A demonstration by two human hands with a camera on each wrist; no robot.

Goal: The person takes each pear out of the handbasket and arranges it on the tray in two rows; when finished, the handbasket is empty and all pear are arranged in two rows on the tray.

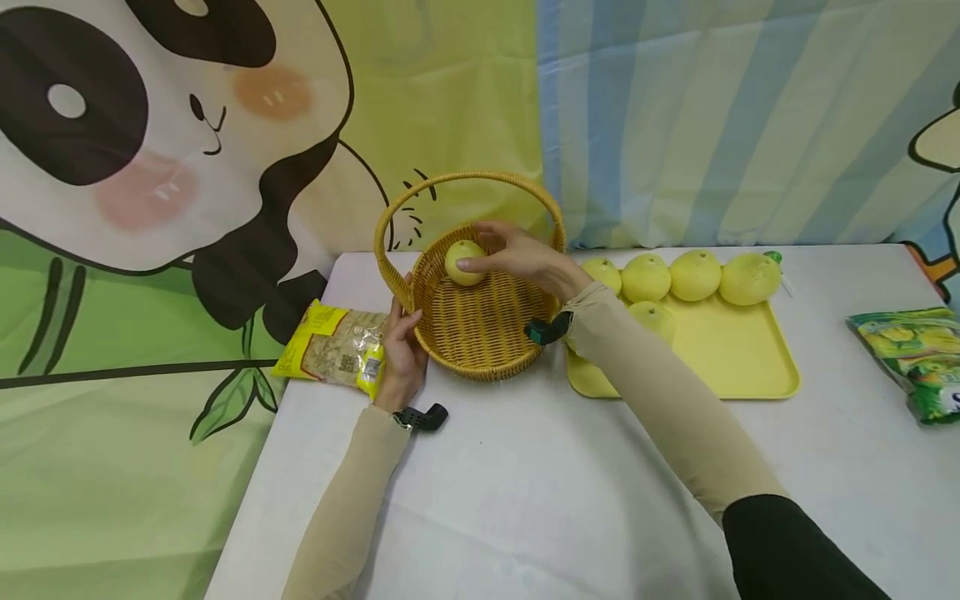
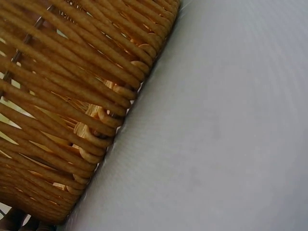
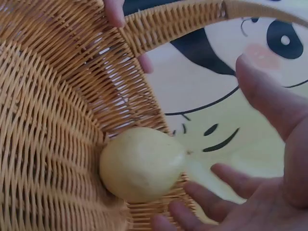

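A wicker basket (image 1: pixel 480 337) with a tall arched handle stands at the back of the table. My left hand (image 1: pixel 403 357) grips its left rim, thumb on the inner side; in the right wrist view a finger and thumb show at the rim beside the handle. Inside, against the far-left wall, rests a round pale yellow fruit (image 3: pixel 139 166). My right hand (image 1: pixel 521 260) reaches over the basket near this fruit. Its fingers (image 3: pixel 211 199) are spread and stand apart from the fruit in the right wrist view. The left wrist view shows mostly the woven wall (image 2: pixel 72 96).
Right of the basket, a yellow tray (image 1: pixel 738 358) bears several similar fruits (image 1: pixel 695 275), one with a green bit. A yellow bag (image 1: pixel 337 346) with a clear window lies left of the basket. At the far right lies a green packet (image 1: pixel 915 358). A printed curtain (image 1: pixel 450 92) hangs behind.
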